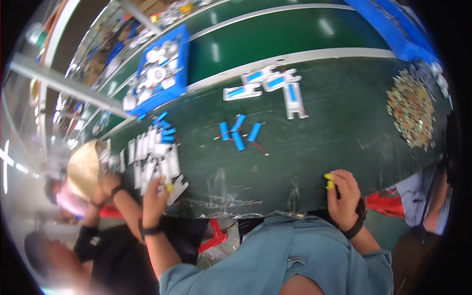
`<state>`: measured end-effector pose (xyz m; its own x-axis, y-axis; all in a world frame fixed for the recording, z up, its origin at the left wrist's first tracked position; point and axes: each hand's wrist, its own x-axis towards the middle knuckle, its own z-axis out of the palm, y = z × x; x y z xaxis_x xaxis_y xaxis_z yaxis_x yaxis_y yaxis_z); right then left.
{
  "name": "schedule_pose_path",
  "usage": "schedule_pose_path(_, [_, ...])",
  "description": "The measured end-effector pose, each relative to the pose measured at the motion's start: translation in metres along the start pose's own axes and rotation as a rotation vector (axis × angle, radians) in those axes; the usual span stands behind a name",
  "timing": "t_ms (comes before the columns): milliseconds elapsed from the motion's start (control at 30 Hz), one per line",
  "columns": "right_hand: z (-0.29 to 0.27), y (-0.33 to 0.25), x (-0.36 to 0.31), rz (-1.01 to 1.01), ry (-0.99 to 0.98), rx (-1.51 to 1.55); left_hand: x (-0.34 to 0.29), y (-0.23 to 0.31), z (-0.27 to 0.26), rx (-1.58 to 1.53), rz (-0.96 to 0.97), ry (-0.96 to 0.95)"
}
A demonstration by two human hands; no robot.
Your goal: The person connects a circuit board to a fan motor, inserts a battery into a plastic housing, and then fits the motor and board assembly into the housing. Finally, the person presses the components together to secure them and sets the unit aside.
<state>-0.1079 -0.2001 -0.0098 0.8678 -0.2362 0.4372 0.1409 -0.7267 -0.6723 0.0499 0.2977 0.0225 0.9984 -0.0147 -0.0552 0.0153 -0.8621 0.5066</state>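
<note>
My left hand [155, 200], with yellow covers on its fingertips, is closed at the table's left front edge. Its fingers are on a white plastic housing [178, 191], which sits tilted beside the other white housings [147, 152]. My right hand [344, 199] lies at the front edge farther right, fingers curled. A small gap shows between its yellow-tipped thumb and forefinger, and I see nothing in it. Blue cylindrical cells [238, 140] with thin wires lie mid-table. Beyond them are several white housings with blue cells inside [292, 96]. More blue cells [164, 130] lie by the left group.
A blue bin [184, 59] of white parts stands at the back left. A heap of small metallic parts [410, 110] lies at the right, below another blue bin [408, 49]. A co-worker's hand [110, 184] works close on my left. A metal post [73, 83] crosses the upper left.
</note>
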Motion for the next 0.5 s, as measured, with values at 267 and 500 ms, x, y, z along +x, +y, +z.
schedule_pose_path(267, [0.006, 0.005, 0.004, -0.057, 0.041, -0.053, -0.060, 0.071, 0.043, 0.228, 0.320, 0.038])
schedule_pose_path(500, [0.004, 0.007, -0.001, -0.067, 0.055, -0.069, -0.041, 0.172, 0.103, -0.033, 0.494, -0.002])
